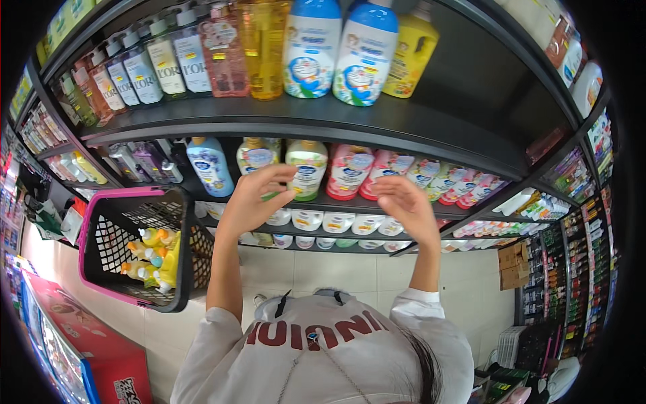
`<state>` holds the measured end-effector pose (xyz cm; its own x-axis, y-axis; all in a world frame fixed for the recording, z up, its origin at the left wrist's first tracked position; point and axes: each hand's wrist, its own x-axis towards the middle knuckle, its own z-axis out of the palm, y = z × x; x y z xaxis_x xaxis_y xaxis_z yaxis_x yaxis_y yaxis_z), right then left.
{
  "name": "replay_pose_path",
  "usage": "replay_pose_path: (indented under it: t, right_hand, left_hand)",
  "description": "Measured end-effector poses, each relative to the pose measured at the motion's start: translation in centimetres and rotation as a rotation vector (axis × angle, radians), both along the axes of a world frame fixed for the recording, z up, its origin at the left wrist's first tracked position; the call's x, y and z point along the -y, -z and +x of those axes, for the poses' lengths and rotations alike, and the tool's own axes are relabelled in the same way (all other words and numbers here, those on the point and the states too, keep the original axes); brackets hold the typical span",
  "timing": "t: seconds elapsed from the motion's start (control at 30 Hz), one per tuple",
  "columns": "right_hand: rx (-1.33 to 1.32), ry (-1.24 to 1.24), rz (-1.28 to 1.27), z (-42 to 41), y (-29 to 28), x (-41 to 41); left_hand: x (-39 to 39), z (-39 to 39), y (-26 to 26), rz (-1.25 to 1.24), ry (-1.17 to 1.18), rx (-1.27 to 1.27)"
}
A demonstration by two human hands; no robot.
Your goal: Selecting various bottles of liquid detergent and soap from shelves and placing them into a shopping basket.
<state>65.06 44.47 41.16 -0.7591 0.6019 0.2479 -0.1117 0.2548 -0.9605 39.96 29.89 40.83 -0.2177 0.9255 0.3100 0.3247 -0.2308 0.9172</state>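
Note:
Both my hands are raised before a shelf of body-wash bottles, holding nothing. The thumb and fingers of my left hand (pixel 265 194) are apart, in front of a white-and-green bottle (pixel 306 169) and partly covering a pale bottle (pixel 256 154) with a yellowish label. My right hand (pixel 406 202) has its fingers loosely bent and apart, overlapping a pink-and-red bottle (pixel 391 165). Another pink-and-red bottle (pixel 350 171) stands between the hands. A blue bottle (pixel 209 166) is to the left of my left hand. Whether the fingertips touch any bottle is hard to tell.
A black shopping basket (pixel 187 252) with a pink handle (pixel 83 237) stands at left, holding several yellow bottles (pixel 156 257). Above, the upper shelf (pixel 303 118) bears pump bottles (pixel 146 76) and blue-capped bottles (pixel 313 50). A red freezer cabinet (pixel 116 363) is lower left, cardboard boxes (pixel 514 265) at right.

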Motion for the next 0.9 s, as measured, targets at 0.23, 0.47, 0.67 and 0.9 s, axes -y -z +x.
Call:
replay_pose_path:
  t: [0.23,0.47,0.67,0.9]
  right_hand:
    - [-0.022,0.229,0.220,4.7,-6.9,-6.2]
    - [-0.122,0.450,0.291,-2.6,-9.8,-20.1]
    - [0.007,0.541,0.241,-8.0,-9.7,-27.2]
    - [0.194,0.733,0.640,-9.3,-9.2,-29.4]
  left_hand:
    - [-9.7,5.8,-3.9,0.191,0.020,-0.082]
    - [-18.3,7.3,-8.3,0.162,-0.176,-0.531]
    - [-20.1,6.6,-7.1,0.138,-0.168,-0.601]
    - [-20.9,6.9,-7.5,0.096,-0.180,-0.559]
